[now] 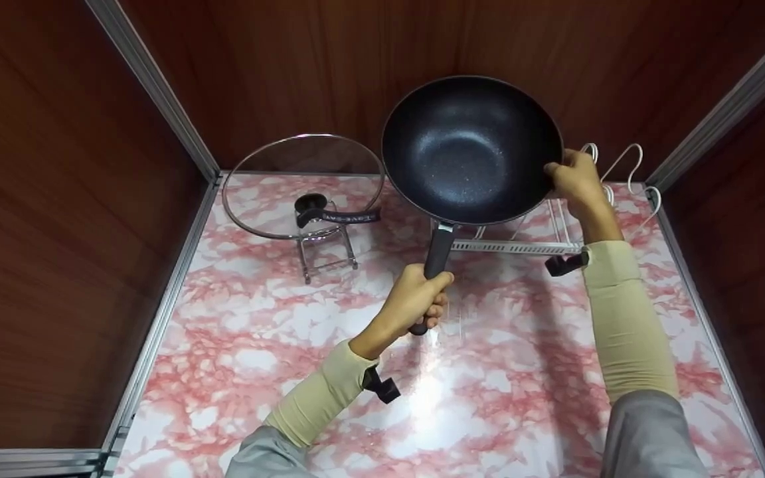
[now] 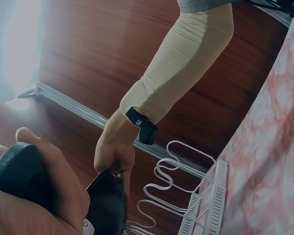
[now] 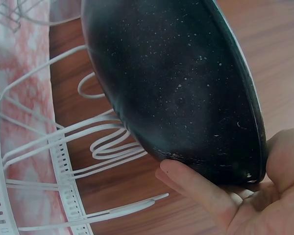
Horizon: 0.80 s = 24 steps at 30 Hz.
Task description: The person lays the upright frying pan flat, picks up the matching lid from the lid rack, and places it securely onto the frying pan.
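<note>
A black wok [image 1: 465, 149] is held up off the table, its dark speckled inside facing the head camera. My left hand [image 1: 417, 297] grips its black handle [image 1: 440, 251], fingers wrapped round it. On the wok's right rim my right hand [image 1: 576, 179] pinches the edge, thumb inside and fingers against the outside. The right wrist view shows the wok's scuffed outer side [image 3: 181, 98] resting against those fingers. Behind and below the wok stands a white wire rack [image 1: 522, 247], partly hidden by it; whether they touch I cannot tell.
To the left, a glass lid [image 1: 259, 156] with a metal rim and black knob leans on a small metal stand [image 1: 329, 262]. White curved hooks [image 1: 638, 159] of the rack rise at the right. Brown wood-grain panels [image 1: 276, 73] enclose the red-and-white marbled table [image 1: 256, 358].
</note>
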{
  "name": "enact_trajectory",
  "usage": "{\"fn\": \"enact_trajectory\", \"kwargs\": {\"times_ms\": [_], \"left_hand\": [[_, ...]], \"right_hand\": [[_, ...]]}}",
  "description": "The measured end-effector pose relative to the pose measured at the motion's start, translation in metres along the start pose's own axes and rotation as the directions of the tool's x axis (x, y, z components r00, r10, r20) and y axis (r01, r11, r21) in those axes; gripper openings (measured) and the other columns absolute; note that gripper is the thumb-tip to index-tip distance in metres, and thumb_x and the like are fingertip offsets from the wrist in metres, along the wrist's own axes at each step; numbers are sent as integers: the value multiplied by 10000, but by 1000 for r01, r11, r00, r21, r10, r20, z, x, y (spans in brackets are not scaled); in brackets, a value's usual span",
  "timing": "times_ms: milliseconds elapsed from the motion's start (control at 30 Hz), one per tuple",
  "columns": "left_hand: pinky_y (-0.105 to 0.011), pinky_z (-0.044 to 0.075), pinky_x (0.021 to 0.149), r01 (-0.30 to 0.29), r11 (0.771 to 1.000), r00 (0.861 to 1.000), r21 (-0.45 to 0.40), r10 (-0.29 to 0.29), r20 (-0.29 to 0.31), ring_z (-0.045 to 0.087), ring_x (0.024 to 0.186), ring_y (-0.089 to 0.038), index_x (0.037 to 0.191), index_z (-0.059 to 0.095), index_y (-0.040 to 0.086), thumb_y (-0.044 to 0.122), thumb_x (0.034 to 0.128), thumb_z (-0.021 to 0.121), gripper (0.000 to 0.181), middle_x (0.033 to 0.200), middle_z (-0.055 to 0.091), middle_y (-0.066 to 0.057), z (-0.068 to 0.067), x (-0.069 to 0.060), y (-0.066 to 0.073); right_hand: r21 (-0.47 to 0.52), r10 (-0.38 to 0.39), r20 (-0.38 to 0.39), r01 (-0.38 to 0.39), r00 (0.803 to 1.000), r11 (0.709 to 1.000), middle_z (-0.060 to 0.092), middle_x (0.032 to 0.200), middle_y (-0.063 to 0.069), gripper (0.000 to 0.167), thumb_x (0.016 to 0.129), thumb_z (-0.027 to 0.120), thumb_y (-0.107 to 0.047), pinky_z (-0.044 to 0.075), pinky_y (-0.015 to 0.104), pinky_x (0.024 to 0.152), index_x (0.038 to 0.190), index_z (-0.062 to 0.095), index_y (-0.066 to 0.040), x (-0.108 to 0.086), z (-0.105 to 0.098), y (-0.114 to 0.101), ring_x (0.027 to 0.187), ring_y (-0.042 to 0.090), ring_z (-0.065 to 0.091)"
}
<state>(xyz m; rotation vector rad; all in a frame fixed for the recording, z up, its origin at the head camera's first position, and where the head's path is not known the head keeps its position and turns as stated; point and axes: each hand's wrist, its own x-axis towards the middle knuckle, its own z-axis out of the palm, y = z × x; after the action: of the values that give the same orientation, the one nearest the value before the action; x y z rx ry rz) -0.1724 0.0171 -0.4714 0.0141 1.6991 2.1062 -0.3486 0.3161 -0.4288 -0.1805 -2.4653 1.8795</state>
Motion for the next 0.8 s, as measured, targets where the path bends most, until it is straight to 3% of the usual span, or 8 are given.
{"fn": "enact_trajectory", "kwargs": {"times_ms": [367, 633, 800], "left_hand": [[-207, 355, 336, 13, 1000, 1000, 23, -13, 3, 382, 383, -50, 868, 460, 82, 115, 994, 572, 171, 554, 414, 41, -5, -1, 3], [-213, 361, 332, 10, 996, 1000, 85, -9, -14, 385, 382, -55, 824, 471, 94, 127, 970, 579, 185, 557, 428, 32, -10, -3, 4], [-213, 363, 331, 4, 994, 1000, 108, -3, -10, 386, 384, -50, 804, 482, 93, 122, 974, 577, 196, 561, 430, 31, -16, -6, 4]], "right_hand": [[21, 2, -6, -2, 1000, 1000, 651, 808, -69, 216, 998, 477, 21, 608, 193, 626, 1180, 582, 69, -2, -1, -1, 697, 18, 682], [-24, -31, -34, 30, 999, 999, 636, 787, -96, 191, 971, 493, 29, 570, 152, 669, 1123, 607, 56, -6, 1, -2, 707, -3, 646], [-61, -3, -40, 1, 999, 998, 626, 902, -41, 298, 972, 496, 1, 564, 143, 702, 1241, 578, 100, -9, 4, -5, 757, 2, 632]]}}
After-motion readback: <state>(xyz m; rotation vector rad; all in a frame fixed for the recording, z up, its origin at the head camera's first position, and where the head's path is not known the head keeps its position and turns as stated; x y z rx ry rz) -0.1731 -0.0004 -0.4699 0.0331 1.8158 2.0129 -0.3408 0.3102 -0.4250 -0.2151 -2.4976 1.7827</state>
